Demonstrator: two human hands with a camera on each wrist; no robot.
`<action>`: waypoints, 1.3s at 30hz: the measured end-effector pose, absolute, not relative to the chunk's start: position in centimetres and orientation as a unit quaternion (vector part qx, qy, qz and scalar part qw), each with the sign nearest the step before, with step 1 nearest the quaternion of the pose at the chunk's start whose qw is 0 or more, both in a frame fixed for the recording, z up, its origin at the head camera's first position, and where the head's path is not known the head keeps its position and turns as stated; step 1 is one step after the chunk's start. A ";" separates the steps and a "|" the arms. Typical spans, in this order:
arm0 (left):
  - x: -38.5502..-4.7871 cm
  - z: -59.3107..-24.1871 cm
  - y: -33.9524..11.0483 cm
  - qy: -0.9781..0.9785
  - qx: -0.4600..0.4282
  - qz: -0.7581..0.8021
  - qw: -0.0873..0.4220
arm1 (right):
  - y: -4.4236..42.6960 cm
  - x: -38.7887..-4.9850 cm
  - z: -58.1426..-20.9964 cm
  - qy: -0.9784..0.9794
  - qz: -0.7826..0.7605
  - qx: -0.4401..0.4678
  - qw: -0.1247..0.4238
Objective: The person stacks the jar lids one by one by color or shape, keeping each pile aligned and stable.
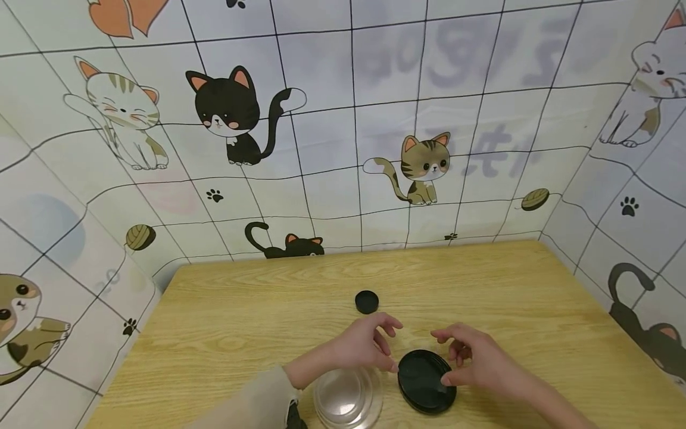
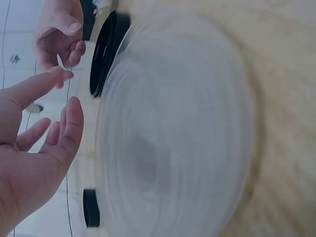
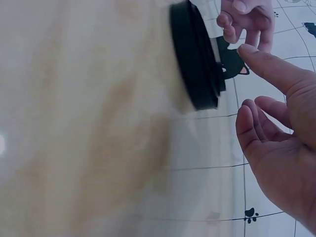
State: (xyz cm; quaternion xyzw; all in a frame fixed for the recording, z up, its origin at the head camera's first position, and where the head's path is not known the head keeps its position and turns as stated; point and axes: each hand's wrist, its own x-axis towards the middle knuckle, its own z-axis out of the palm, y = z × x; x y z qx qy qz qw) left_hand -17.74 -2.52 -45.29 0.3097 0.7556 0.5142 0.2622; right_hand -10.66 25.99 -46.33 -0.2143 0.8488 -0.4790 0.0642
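A black round lid-like piece (image 1: pixel 427 381) with a stepped rim lies on the table between the hands. My left hand (image 1: pixel 360 344) hovers at its left with fingers loosely bent and apart, holding nothing. At the lid's right is my right hand (image 1: pixel 482 364), its thumb tip over the rim in the head view. The right wrist view shows a gap between the right fingers (image 3: pixel 252 131) and the black piece (image 3: pixel 195 54). Below the left hand sits a clear round container (image 1: pixel 345 399), which fills much of the left wrist view. Whether either thumb touches the lid, I cannot tell.
A small black round cap (image 1: pixel 367 302) stands on the wooden table (image 1: pixel 257 310) beyond the left hand. Cat-patterned cloth walls (image 1: pixel 332 137) rise at the table's back and both sides. A dark band (image 1: pixel 295 414) circles the left wrist.
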 end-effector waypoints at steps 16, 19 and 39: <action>-22.9 -45.6 -6.5 0.777 0.229 0.553 0.196 | 22.5 -18.0 -44.8 0.835 -0.495 -0.213 0.105; -23.6 -46.0 -6.8 0.782 0.214 0.556 0.181 | 21.5 -19.3 -45.3 0.831 -0.499 -0.226 0.104; -25.4 -48.0 -6.0 0.802 0.166 0.545 0.181 | 17.9 -23.1 -48.7 0.855 -0.481 -0.162 0.102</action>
